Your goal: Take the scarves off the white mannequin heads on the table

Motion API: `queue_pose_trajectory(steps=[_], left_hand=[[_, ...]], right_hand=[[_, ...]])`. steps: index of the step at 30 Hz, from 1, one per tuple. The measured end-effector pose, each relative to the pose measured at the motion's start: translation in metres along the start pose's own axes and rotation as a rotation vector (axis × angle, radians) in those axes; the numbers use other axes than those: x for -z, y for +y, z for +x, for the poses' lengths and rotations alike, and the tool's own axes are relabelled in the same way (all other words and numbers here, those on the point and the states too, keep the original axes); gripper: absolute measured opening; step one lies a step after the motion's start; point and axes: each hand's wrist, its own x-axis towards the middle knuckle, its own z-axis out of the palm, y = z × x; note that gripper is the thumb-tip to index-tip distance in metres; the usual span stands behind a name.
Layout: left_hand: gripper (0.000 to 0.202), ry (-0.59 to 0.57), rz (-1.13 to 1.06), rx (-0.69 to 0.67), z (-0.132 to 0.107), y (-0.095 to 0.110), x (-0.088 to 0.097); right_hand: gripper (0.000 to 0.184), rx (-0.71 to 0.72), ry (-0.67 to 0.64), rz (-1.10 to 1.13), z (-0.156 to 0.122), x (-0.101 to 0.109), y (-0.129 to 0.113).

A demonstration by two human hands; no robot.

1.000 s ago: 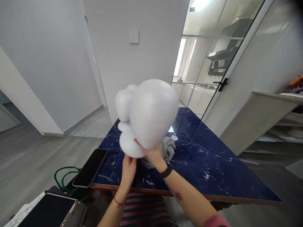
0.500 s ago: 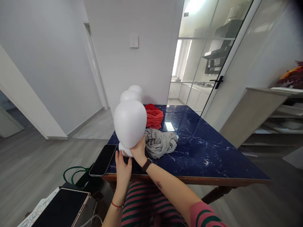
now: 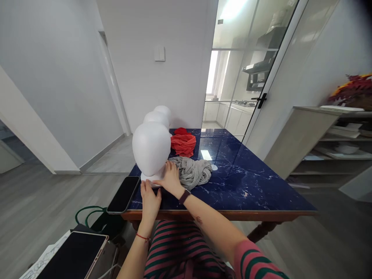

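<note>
A white foam mannequin head (image 3: 151, 148) stands upright near the front left of the dark blue marble table (image 3: 250, 186). My left hand (image 3: 150, 197) rests at the front of its round base, fingers spread. From the right, my right hand (image 3: 170, 179) lies against the base, fingers apart, touching it without a clear grip. Just right of that hand lies a crumpled grey cloth (image 3: 193, 171). Behind the near head stand two more white foam heads (image 3: 158, 116) in a row, and a red cloth (image 3: 183, 142) lies beside them.
A black phone (image 3: 123, 195) hangs over the table's left front corner. A tablet (image 3: 72, 255) lies on papers at lower left, beside a green-handled bag (image 3: 87, 217). Glass sliding doors (image 3: 261, 77) stand behind the table, with an open shelf unit (image 3: 334, 139) at right.
The near foam head came down from the air and now stands on the table. My right hand slid from its neck down to the base; my left hand stayed by the base.
</note>
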Motion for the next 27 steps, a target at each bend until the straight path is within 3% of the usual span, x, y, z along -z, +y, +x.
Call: queue_pose_trajectory(steps=[3,7,12,15,18,23,25,27], left_hand=[[0.074,0.047,0.091,-0.063,0.000,0.007,-0.004],[0.084,0.091,0.135,-0.142,0.008,0.019,-0.010],[0.074,0.109,0.191,-0.145,0.017,0.018,-0.016],[0.073,0.110,0.187,-0.133,0.019,0.016,-0.016],[0.076,0.132,0.164,-0.120,0.015,0.020,-0.014],[0.078,0.246,0.125,-0.168,-0.012,0.038,-0.012],[0.063,0.202,0.080,-0.228,-0.025,0.045,-0.015],[0.051,0.034,0.020,-0.321,-0.030,0.051,-0.020]], right_hand=[[0.082,0.122,-0.179,-0.264,0.000,0.032,0.040],[0.057,0.132,-0.358,-0.470,0.008,0.068,0.087],[0.036,0.046,-0.289,-0.538,0.019,0.098,0.123],[0.036,0.037,-0.209,-0.486,0.025,0.107,0.135],[0.036,0.169,-0.165,-0.322,0.028,0.101,0.137],[0.054,0.323,-0.395,-0.132,0.029,0.091,0.126],[0.065,0.363,-0.400,-0.028,0.029,0.104,0.125],[0.076,0.393,-0.377,0.018,0.027,0.125,0.132]])
